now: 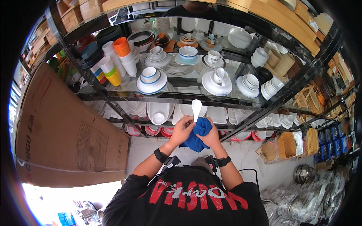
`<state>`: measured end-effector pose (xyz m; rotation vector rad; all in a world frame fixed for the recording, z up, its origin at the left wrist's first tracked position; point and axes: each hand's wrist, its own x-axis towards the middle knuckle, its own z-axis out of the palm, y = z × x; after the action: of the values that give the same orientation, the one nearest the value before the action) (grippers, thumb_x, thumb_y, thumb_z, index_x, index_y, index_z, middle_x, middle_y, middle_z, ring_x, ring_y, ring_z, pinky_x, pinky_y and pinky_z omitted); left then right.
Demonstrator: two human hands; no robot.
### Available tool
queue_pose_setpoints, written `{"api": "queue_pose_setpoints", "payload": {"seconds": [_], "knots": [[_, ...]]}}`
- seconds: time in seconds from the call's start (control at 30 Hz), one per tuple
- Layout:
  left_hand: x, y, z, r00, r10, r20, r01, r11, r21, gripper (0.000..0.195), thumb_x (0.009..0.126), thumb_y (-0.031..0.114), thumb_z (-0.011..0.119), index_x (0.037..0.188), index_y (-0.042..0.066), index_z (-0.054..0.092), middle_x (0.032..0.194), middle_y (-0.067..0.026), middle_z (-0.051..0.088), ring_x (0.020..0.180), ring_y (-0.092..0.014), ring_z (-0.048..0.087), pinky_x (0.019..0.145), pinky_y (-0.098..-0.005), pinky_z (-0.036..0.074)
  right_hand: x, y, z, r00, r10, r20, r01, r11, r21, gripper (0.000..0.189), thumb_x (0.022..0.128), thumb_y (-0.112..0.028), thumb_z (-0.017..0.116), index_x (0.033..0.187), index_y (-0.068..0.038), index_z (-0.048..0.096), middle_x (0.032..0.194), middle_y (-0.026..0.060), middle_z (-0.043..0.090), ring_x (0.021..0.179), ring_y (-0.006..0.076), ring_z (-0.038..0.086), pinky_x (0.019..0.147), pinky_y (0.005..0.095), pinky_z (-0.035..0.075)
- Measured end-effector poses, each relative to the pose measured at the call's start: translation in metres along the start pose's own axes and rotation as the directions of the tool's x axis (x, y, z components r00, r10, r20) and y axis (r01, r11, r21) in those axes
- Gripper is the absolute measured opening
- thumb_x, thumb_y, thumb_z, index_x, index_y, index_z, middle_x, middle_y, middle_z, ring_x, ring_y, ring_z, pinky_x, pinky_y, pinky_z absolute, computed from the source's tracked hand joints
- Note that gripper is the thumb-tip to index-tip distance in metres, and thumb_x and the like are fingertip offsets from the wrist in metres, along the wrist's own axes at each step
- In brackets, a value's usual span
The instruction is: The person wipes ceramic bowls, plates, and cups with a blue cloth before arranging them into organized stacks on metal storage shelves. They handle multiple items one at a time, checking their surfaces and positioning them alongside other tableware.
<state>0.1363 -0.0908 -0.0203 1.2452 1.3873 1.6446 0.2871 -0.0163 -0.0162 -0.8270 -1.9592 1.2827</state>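
Note:
My left hand (182, 131) pinches the handle end of a white soup spoon (196, 108), whose bowl points up towards the shelf. Bunched in my right hand (210, 135) is a blue cloth (199, 138), which touches the spoon's handle and hangs down between both hands. Behind the spoon, on the glass shelf, stand a white cup with a spoon on a plate (217, 82), blue-rimmed bowls on a plate (152, 80) and more small bowls on a plate (248, 85).
Stacked plastic cups (121, 48) stand at the shelf's left. White oval dishes (158, 111) lie on the shelf below. A large cardboard box (62, 127) is at my left. Wicker baskets (287, 144) and plastic-wrapped metal ware (305, 197) are at my right.

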Motion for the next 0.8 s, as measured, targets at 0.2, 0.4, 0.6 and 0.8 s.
{"api": "queue_pose_setpoints", "payload": {"seconds": [0.2,0.4,0.6,0.8], "knots": [[0.085,-0.011,-0.017,0.993,-0.077,-0.091,0.076,0.997,-0.019,0.014,0.096,0.007,0.05,0.104,-0.001,0.059,0.085,-0.0044,0.063,0.077,-0.012,0.059,0.074,-0.0254,0.047,-0.006,0.024,-0.045,0.999,-0.04,0.037,0.045,0.988,-0.149,0.075,0.058,-0.015,0.086,0.123,-0.005,0.05,0.11,0.0171,0.064,0.101,0.0319,0.064,0.089,0.0372,0.05],[0.187,-0.025,-0.04,0.985,0.022,-0.174,0.085,0.809,0.582,0.021,0.087,0.014,0.061,0.1,-0.002,0.066,0.087,-0.0192,0.067,0.08,-0.033,0.066,0.072,-0.0387,0.05,-0.007,0.05,-0.134,0.999,0.034,-0.036,-0.036,0.998,-0.058,0.074,0.061,-0.012,0.086,0.124,-0.002,0.049,0.111,0.0133,0.062,0.103,0.0232,0.061,0.092,0.0344,0.048],[0.251,-0.061,-0.03,0.975,0.027,-0.223,0.139,0.706,0.695,0.019,0.084,0.017,0.058,0.092,0.002,0.069,0.086,-0.0232,0.066,0.085,-0.042,0.062,0.074,-0.047,0.049,0.0,0.052,-0.201,0.998,0.049,-0.035,-0.053,0.992,-0.119,0.073,0.06,-0.01,0.086,0.123,-0.002,0.05,0.11,0.0112,0.062,0.102,0.0213,0.06,0.093,0.0336,0.047],[0.279,-0.087,-0.022,0.971,0.085,-0.225,0.13,0.603,0.787,0.019,0.083,0.014,0.058,0.091,0.002,0.069,0.088,-0.0233,0.065,0.087,-0.043,0.061,0.076,-0.0496,0.049,0.016,0.062,-0.241,0.993,0.121,-0.016,-0.122,0.992,-0.034,0.073,0.059,-0.01,0.087,0.121,-0.001,0.05,0.109,0.011,0.061,0.101,0.0209,0.06,0.093,0.0334,0.047]]}}
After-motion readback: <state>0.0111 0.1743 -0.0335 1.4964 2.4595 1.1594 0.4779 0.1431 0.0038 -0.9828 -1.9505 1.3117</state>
